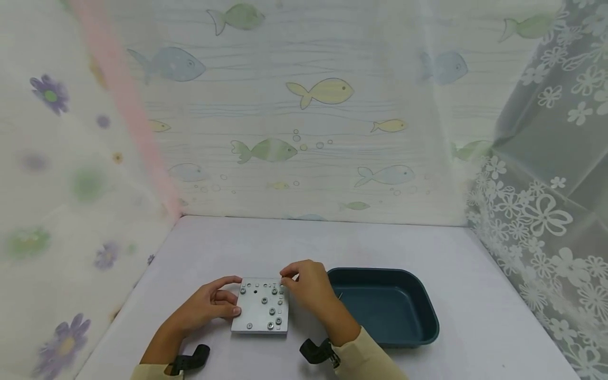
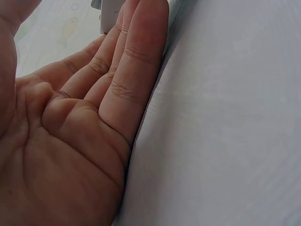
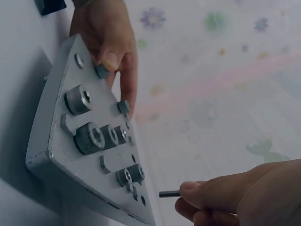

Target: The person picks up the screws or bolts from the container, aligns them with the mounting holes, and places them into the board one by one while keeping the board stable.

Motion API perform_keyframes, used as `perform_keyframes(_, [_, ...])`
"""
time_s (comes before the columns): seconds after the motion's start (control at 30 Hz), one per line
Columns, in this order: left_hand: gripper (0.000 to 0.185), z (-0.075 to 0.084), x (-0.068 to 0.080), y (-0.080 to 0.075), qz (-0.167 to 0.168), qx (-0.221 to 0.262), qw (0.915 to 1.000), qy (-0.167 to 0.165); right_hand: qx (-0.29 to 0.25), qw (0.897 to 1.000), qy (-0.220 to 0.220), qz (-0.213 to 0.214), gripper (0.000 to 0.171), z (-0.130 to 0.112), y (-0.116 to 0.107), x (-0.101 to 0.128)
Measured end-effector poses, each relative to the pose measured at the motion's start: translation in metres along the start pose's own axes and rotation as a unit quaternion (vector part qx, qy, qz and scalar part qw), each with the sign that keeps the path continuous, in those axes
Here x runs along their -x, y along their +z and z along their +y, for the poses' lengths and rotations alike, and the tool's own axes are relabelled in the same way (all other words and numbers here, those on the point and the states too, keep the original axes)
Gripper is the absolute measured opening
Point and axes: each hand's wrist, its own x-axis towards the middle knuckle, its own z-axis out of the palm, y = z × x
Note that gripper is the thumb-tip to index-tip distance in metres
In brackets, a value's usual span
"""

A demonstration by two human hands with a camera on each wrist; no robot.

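A square silver metal plate (image 1: pixel 254 312) sits on the table, studded with several socket-head bolts (image 3: pixel 88 136), holes and small flat pieces. My left hand (image 1: pixel 201 307) holds the plate at its left edge, with the thumb on the near part of that edge and the index finger at the far left corner. Over the plate's far right corner is my right hand (image 1: pixel 311 287). Its thumb and fingers pinch a short, thin metal pin (image 3: pixel 169 193), which points toward the plate and stands apart from it in the right wrist view. The left wrist view shows mostly my palm.
A dark teal tray (image 1: pixel 429 322) stands just right of my right forearm. One thin, small item (image 1: pixel 340 296) shows at the tray's left side, partly hidden by my wrist. White table surface (image 1: pixel 475 295) extends around, with patterned curtains (image 1: pixel 332 132) behind and at both sides.
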Motion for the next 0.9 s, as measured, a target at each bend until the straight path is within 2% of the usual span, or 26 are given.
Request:
perform_keyframes(0.17, [0.081, 0.0014, -0.0001, -0.0002, 0.003, -0.003, 1.0000, -0.004, 0.031, 0.999, 0.014, -0.012, 0.014, 0.0011, 0.0029, -0.0018])
perform_keyframes(0.43, [0.085, 0.0013, 0.0002, -0.0002, -0.007, 0.013, 0.9999, 0.004, 0.110, 0.994, -0.015, -0.003, 0.014, 0.0006, 0.0053, 0.0001])
perform_keyframes(0.9, [0.086, -0.0010, -0.0019, -0.0014, -0.021, 0.021, 0.9993, 0.024, 0.136, 0.990, -0.026, -0.021, 0.009, 0.0001, 0.0046, 0.0012])
